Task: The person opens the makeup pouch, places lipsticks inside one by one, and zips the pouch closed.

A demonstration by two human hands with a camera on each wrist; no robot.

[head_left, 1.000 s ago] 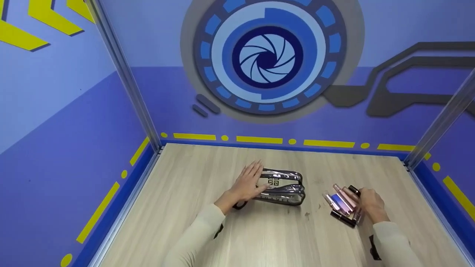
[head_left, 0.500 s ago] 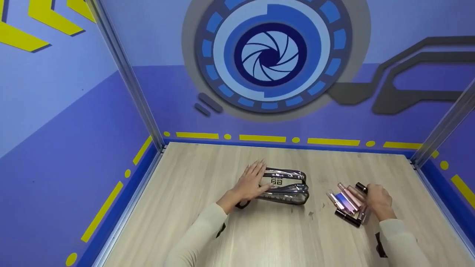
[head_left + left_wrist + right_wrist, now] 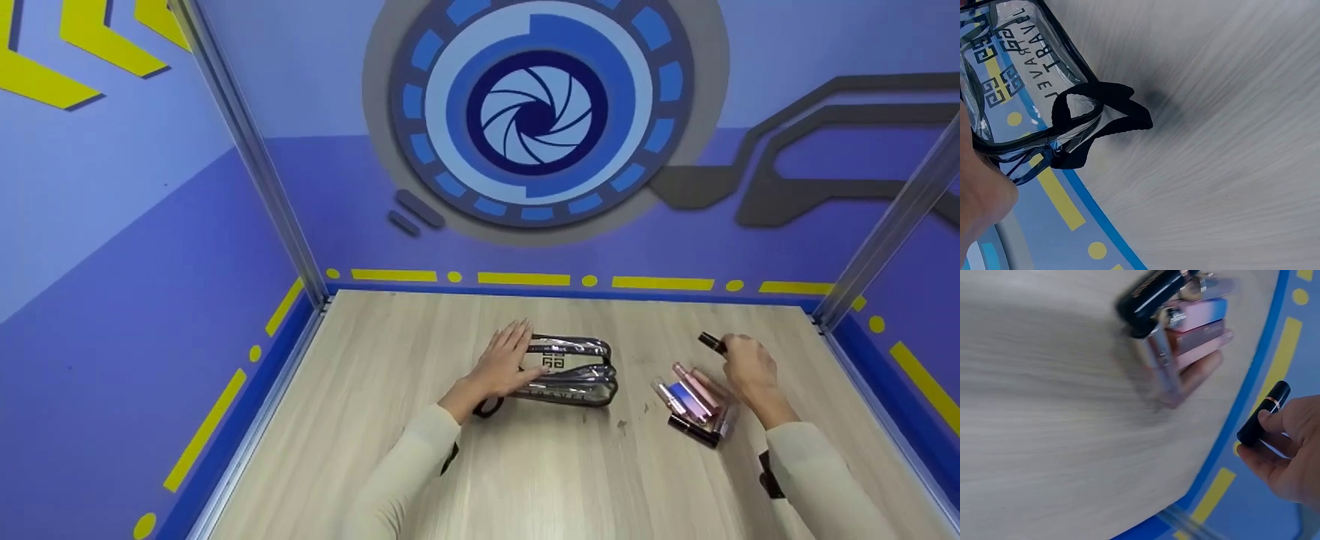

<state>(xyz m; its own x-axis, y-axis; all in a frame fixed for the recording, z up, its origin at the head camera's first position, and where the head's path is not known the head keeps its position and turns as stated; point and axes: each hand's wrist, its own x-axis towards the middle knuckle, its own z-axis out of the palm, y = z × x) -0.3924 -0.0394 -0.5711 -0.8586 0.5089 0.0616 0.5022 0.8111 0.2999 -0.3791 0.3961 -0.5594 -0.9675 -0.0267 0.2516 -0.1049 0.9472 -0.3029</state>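
Observation:
A clear travel pouch (image 3: 574,391) with black trim lies on the table, its black loop strap (image 3: 1129,108) sticking out at the near left end. My left hand (image 3: 500,366) rests on the pouch's left part, fingers straight and thumb across the top. In my right hand (image 3: 750,369) I pinch a black lipstick tube (image 3: 1264,413) with a rose-gold band, raised beyond a small heap of cosmetics. That heap has pink tubes (image 3: 696,386), a blue-to-pink box (image 3: 688,403) and another black tube (image 3: 691,431). Part of the heap is hidden behind my right hand in the head view.
The wooden table (image 3: 420,330) is bounded by a blue printed back wall (image 3: 315,187) and side walls. Metal posts (image 3: 262,165) stand at the back corners. Small dark marks (image 3: 622,425) show on the wood between pouch and heap.
My right hand has lifted the black lipstick tube off the heap and moved it up and away toward the back. My left hand and the pouch stay about where they were.

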